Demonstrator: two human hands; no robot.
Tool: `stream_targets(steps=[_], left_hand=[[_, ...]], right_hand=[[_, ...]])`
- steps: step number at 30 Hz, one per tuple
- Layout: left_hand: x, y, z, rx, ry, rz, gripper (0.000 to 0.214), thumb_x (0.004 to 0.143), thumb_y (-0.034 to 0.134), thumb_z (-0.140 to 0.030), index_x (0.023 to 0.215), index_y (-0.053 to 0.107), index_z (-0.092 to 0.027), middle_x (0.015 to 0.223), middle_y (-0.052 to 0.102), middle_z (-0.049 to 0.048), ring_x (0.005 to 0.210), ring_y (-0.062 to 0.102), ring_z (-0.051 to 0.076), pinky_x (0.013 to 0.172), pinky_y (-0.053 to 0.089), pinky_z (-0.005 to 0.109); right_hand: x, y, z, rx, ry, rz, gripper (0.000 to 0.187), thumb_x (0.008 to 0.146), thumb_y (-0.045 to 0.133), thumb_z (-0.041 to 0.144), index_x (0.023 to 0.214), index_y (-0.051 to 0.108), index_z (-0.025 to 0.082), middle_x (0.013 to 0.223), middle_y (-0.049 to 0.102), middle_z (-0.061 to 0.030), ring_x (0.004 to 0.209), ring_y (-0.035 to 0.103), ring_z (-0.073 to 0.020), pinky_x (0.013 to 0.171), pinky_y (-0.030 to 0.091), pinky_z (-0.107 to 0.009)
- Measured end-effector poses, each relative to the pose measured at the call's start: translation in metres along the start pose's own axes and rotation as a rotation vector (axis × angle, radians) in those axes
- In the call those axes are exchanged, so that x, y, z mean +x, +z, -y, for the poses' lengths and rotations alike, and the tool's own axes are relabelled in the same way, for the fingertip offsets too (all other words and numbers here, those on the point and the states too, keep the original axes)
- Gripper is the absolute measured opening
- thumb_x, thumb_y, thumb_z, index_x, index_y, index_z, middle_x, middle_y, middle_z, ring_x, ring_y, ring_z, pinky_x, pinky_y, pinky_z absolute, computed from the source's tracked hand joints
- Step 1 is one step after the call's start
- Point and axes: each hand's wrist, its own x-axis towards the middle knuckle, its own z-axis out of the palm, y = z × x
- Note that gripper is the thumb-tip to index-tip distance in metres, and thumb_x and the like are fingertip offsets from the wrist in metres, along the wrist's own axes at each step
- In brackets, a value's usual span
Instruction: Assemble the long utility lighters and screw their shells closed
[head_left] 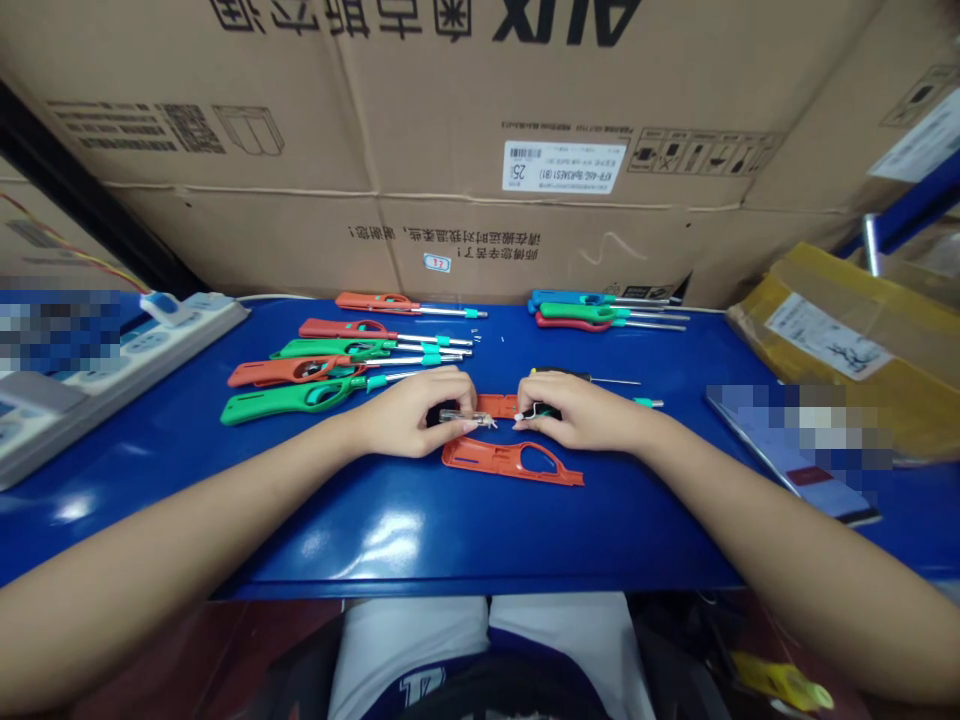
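Observation:
My left hand (431, 412) is closed around a small clear fuel tank (463, 416) with a pale fitting at its right end. Opposite it, my right hand (570, 410) pinches a thin white tube (529, 412); part of this is hidden by the fingers. Behind both hands lies an orange lighter half-shell (495, 405), mostly covered. Just in front of them rests another orange half-shell (514, 462), hollow side up, with an oval trigger opening. A teal-collared rod tip (648, 402) sticks out beyond my right hand.
Several long-necked lighters, such as a green one (300, 400), lie at left; more (577, 312) lie at back right. A screwdriver (615, 381) is behind my right hand. A power strip (127, 360), yellow-taped package (847, 340), notebook (795, 460) and large carton (420, 150) surround the blue table (360, 535).

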Motion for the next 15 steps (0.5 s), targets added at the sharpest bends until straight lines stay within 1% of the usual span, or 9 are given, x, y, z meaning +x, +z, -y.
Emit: stream_targets(steps=[2, 5, 8, 10, 12, 15], left_hand=[[0.0, 0.0, 0.003, 0.012, -0.008, -0.039, 0.015, 0.095, 0.061, -0.03, 0.088, 0.061, -0.017, 0.09, 0.066, 0.0053, 0.085, 0.06, 0.019, 0.081, 0.046, 0.032], [0.001, 0.0, 0.005, 0.035, -0.01, -0.081, 0.013, 0.092, 0.064, -0.029, 0.089, 0.063, -0.017, 0.089, 0.067, 0.005, 0.085, 0.061, 0.018, 0.08, 0.047, 0.031], [0.002, 0.001, 0.004, 0.066, -0.012, -0.091, 0.01, 0.089, 0.066, -0.027, 0.093, 0.066, -0.017, 0.093, 0.068, 0.0055, 0.088, 0.062, 0.019, 0.083, 0.049, 0.033], [0.002, 0.001, 0.002, 0.079, -0.02, -0.089, 0.012, 0.087, 0.066, -0.026, 0.096, 0.068, -0.018, 0.096, 0.068, 0.0057, 0.091, 0.063, 0.02, 0.085, 0.049, 0.034], [0.001, 0.0, 0.002, 0.084, -0.028, -0.086, 0.014, 0.086, 0.065, -0.024, 0.098, 0.069, -0.018, 0.098, 0.067, 0.006, 0.093, 0.062, 0.021, 0.087, 0.05, 0.036], [0.0, 0.0, 0.001, 0.086, -0.043, -0.08, 0.017, 0.087, 0.063, -0.024, 0.101, 0.071, -0.018, 0.101, 0.067, 0.0066, 0.095, 0.062, 0.021, 0.088, 0.05, 0.037]], right_hand=[[0.0, -0.001, -0.003, -0.013, -0.001, -0.031, 0.015, 0.095, 0.067, 0.028, 0.087, 0.058, 0.018, 0.086, 0.063, -0.0042, 0.084, 0.056, -0.0192, 0.078, 0.044, -0.031], [-0.001, -0.003, -0.004, -0.041, -0.007, -0.037, 0.018, 0.094, 0.068, 0.035, 0.097, 0.061, 0.018, 0.096, 0.066, -0.0061, 0.091, 0.058, -0.0203, 0.084, 0.045, -0.033], [-0.004, -0.01, -0.001, -0.126, -0.006, -0.02, 0.031, 0.091, 0.071, 0.041, 0.11, 0.061, 0.019, 0.108, 0.066, -0.0078, 0.101, 0.058, -0.0229, 0.091, 0.045, -0.038], [-0.007, -0.017, 0.001, -0.189, 0.016, 0.002, 0.036, 0.088, 0.073, 0.043, 0.112, 0.061, 0.019, 0.111, 0.065, -0.0088, 0.103, 0.058, -0.0244, 0.092, 0.045, -0.039], [-0.01, -0.024, 0.003, -0.22, 0.076, 0.049, 0.034, 0.087, 0.074, 0.041, 0.11, 0.061, 0.019, 0.111, 0.063, -0.0089, 0.102, 0.058, -0.0245, 0.09, 0.046, -0.038], [-0.013, -0.029, 0.003, -0.233, 0.17, 0.105, 0.02, 0.091, 0.067, 0.032, 0.106, 0.061, 0.02, 0.11, 0.06, -0.0083, 0.096, 0.059, -0.0224, 0.083, 0.047, -0.035]])
